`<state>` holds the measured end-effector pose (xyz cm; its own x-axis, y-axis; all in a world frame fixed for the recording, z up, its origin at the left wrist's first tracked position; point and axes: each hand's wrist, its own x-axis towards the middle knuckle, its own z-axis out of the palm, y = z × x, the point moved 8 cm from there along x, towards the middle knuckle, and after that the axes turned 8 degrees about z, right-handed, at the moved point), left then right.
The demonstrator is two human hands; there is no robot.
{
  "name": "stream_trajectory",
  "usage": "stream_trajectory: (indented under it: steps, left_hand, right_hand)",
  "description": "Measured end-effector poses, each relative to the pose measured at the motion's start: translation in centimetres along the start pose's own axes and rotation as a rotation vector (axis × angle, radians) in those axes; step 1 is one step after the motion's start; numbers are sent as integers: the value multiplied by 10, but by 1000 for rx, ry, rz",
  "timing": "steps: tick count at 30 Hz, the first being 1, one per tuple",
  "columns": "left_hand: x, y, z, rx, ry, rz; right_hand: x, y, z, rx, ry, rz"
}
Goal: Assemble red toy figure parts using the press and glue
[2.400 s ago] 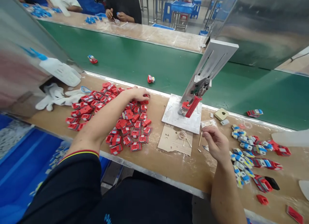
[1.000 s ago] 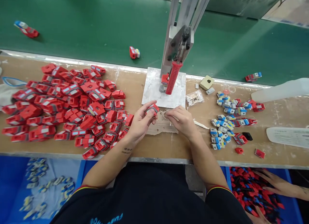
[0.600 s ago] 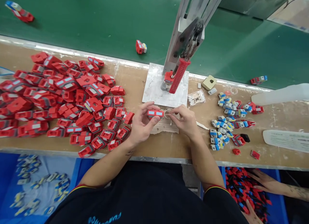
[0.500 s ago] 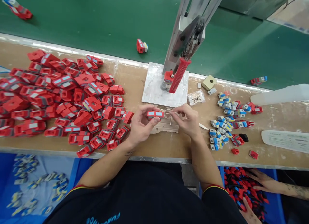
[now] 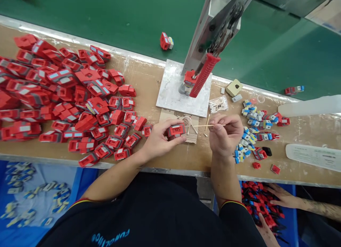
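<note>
My left hand grips a red plastic toy part with grey trim, its hollow side facing up. A thin cotton swab is pinched in my right hand, its tip pointing left towards the part but apart from it. Below the swab's tip, a small round ring-like dish rests on a piece of cardboard, with swabs lying around it. Behind them stands a hand press with a red handle over a metal plate; another red piece sits under the press.
A large heap of red parts covers the table's left. Blue-and-white pieces, a bag of swabs and a yellowish block lie right. Behind runs a green belt. Another person's hands reach into a blue bin of parts.
The red part has been turned so its hollow side faces up. My right hand has drawn back to the right from the dish, holding the swab level. The camera view has shifted slightly.
</note>
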<state>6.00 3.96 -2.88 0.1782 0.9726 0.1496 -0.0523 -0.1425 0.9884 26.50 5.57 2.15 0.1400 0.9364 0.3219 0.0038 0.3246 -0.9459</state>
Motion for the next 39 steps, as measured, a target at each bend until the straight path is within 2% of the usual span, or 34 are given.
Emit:
stream_trajectory:
  steps: [5,14,23,27,39]
  left_hand:
    - [-1,14,0,177,-21,168]
    - [-1,20,1,263,-17,259]
    - [-2,22,1,276,-18,272]
    - [-2,22,0,278,-1,276]
    - [-2,22,-4,354,25,306]
  right_hand:
    - [-13,-8,23,-38,-102,-7]
    - [-18,-4,41,-43,-182,14]
    - [-19,-2,43,-105,-218,36]
    - [-18,-7,41,-94,-209,-6]
    - [-16,-17,28,-244,-152,-125]
